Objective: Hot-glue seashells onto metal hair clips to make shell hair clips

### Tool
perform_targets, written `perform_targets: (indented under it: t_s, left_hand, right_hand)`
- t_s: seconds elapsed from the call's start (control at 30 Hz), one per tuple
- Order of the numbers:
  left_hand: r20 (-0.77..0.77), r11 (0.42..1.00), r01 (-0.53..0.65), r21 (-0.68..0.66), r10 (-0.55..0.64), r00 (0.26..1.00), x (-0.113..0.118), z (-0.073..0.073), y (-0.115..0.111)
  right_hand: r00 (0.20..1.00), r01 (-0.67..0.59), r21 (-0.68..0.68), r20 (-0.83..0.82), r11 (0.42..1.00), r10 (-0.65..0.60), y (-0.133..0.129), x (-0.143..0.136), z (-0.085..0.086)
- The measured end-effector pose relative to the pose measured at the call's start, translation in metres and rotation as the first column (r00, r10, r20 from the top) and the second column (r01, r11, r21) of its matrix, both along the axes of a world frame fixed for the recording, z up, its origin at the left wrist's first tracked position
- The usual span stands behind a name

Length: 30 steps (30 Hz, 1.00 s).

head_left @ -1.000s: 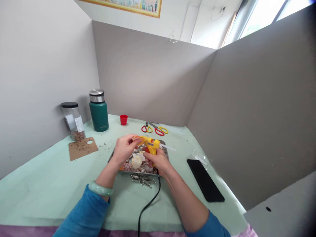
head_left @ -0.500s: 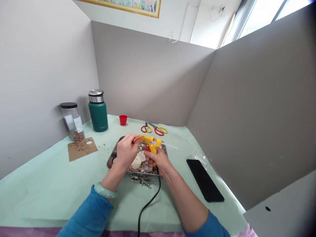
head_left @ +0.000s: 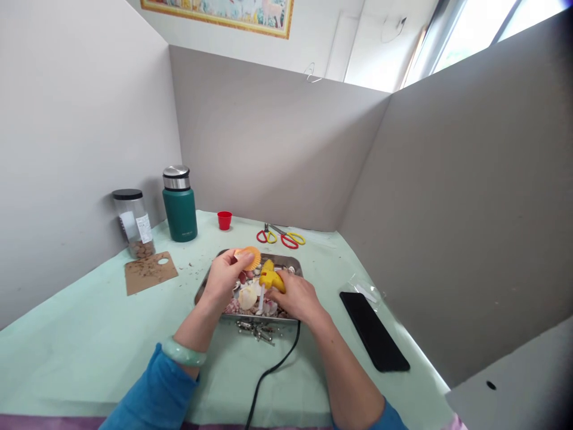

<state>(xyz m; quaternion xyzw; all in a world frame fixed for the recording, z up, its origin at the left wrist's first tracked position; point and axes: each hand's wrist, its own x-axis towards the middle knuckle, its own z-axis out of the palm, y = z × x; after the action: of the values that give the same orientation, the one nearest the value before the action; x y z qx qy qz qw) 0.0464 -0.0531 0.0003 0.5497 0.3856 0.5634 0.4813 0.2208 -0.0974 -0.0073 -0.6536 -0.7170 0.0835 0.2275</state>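
Note:
Pinched in my left hand is an orange ribbed shell, held over the left part of a metal tray. My right hand grips a yellow glue gun above the tray's right part. A translucent glue stick sticks out of the gun toward me, and a black cord runs from under my right hand to the front edge. White and pinkish shells lie in the tray below both hands.
Metal clips lie before the tray. Behind it are scissors and a red cup. Leftward stand a green bottle, a jar and brown card. A black phone lies right.
The glue gun has turned, its glue stick now pointing toward me instead of right. My left hand has moved slightly left with the orange shell, apart from the gun and more visible.

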Motion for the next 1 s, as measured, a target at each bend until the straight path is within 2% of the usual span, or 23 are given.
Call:
perform_targets:
  t_s: [0.1,0.17,0.23,0.3,0.37,0.43,0.63,0.83,0.9,1.0]
  left_hand:
    - [-0.002,0.998,0.058,-0.018,-0.058,0.998,0.001,0.000,-0.003]
    - [-0.012,0.997,0.076,-0.023,-0.077,0.997,0.003,0.001,-0.005]
    - [-0.025,0.996,0.084,-0.025,-0.085,0.996,0.005,0.002,-0.007]
    - [-0.077,0.997,0.080,-0.008,-0.081,0.994,0.007,0.002,-0.008]
    - [-0.155,0.997,0.073,0.028,-0.068,0.986,0.010,0.001,-0.010]
    - [-0.209,0.996,0.064,0.060,-0.050,0.977,0.013,-0.002,-0.010]
    - [-0.191,0.997,0.025,0.076,-0.010,0.982,0.015,-0.004,-0.011]
    - [-0.113,0.998,0.054,0.031,-0.051,0.992,0.014,0.000,-0.012]
    - [-0.085,0.998,0.068,0.013,-0.066,0.994,0.013,0.000,-0.012]
    - [-0.044,0.998,0.069,-0.009,-0.069,0.997,0.012,-0.001,-0.012]
  right_hand:
    - [0.985,-0.161,-0.068,0.052,0.985,0.164,-0.005,0.006,0.005]
    - [0.985,-0.174,0.004,0.024,0.985,0.174,-0.007,0.008,0.010]
    - [0.987,-0.098,0.150,-0.112,0.984,0.115,-0.006,0.006,0.015]
    - [0.933,-0.042,0.242,-0.336,0.969,0.125,-0.004,0.001,0.016]
    - [0.842,-0.048,0.269,-0.508,0.962,0.184,0.000,-0.005,0.015]
    - [0.801,-0.032,0.266,-0.570,0.964,0.184,0.004,-0.011,0.012]
    - [0.795,0.033,0.264,-0.591,0.964,0.135,0.009,-0.016,0.003]
    - [0.795,0.021,0.259,-0.591,0.966,0.141,0.007,-0.019,0.000]
    - [0.836,0.007,0.301,-0.525,0.954,0.160,0.007,-0.020,0.000]
    - [0.930,-0.027,0.440,-0.319,0.897,0.184,0.007,-0.021,0.000]
